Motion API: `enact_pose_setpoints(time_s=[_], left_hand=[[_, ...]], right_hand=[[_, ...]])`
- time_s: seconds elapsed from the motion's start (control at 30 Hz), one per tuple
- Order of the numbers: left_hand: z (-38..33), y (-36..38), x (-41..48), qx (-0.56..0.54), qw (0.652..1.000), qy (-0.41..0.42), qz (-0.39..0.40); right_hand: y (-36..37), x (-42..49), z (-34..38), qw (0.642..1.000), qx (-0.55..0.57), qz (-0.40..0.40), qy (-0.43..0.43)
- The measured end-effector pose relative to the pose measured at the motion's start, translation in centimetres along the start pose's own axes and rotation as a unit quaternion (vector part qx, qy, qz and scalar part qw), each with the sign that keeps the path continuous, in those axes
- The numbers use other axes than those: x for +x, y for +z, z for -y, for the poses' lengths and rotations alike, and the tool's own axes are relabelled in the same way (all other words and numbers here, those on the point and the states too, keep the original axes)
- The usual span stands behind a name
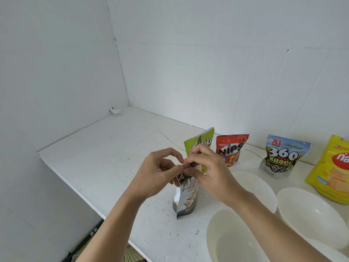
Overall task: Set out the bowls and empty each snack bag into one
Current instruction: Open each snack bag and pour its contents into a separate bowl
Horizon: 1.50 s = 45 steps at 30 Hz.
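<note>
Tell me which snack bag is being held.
The dark brown-and-white bag; the left hand and right hand pinch its top. No other bag is held.

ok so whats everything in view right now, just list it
black-and-silver foil snack bag: one, upright at centre of counter, top pinched by both hands
green snack bag: one, standing behind it
red NIPS snack bag: one, right of the green one
blue-and-grey 360 seed bag: one, further right
yellow snack bag: one, right edge, cut off
white round bowls: at least three, empty, front right
white counter: one, in a tiled corner
left hand: pinching bag top
right hand: pinching bag top
</note>
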<state>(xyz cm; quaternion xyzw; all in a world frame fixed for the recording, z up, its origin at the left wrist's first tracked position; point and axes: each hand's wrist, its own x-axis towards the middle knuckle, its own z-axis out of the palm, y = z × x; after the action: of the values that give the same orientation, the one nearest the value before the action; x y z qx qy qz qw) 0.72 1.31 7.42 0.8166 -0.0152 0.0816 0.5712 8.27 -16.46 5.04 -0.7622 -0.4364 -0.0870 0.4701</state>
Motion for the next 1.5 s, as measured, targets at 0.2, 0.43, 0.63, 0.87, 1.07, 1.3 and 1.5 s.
enact_pose_setpoints(time_s=[0.2, 0.43, 0.63, 0.87, 1.07, 1.3, 1.5], left_hand=[[-0.6, 0.4, 0.1, 0.023, 0.998, -0.038, -0.039], [-1.3, 0.8, 0.3, 0.087, 0.994, -0.052, -0.05], [-1.5, 1.0, 0.8, 0.12, 0.988, -0.064, -0.076], [-0.8, 1.4, 1.1, 0.134, 0.98, -0.053, -0.135], [-0.2, 0.9, 1.1, 0.118, 0.977, -0.067, -0.165], [-1.0, -1.4, 1.6, 0.1, 0.985, -0.133, -0.041], [-2.0, -2.3, 2.5, 0.143, 0.985, -0.092, 0.033]], right_hand=[[0.0, 0.2, -0.1, 1.0, -0.002, -0.01, 0.0], [-0.2, 0.2, -0.5, 1.0, -0.001, -0.019, 0.007], [0.4, 0.7, -0.2, 1.0, -0.013, -0.01, 0.019], [1.0, 1.7, -0.1, 0.996, -0.08, 0.004, 0.028], [2.4, 1.5, 0.3, 0.997, -0.041, -0.036, 0.059], [2.1, 1.6, 0.8, 0.986, 0.09, -0.012, 0.137], [1.0, 2.0, 1.1, 0.983, 0.119, 0.03, 0.134]])
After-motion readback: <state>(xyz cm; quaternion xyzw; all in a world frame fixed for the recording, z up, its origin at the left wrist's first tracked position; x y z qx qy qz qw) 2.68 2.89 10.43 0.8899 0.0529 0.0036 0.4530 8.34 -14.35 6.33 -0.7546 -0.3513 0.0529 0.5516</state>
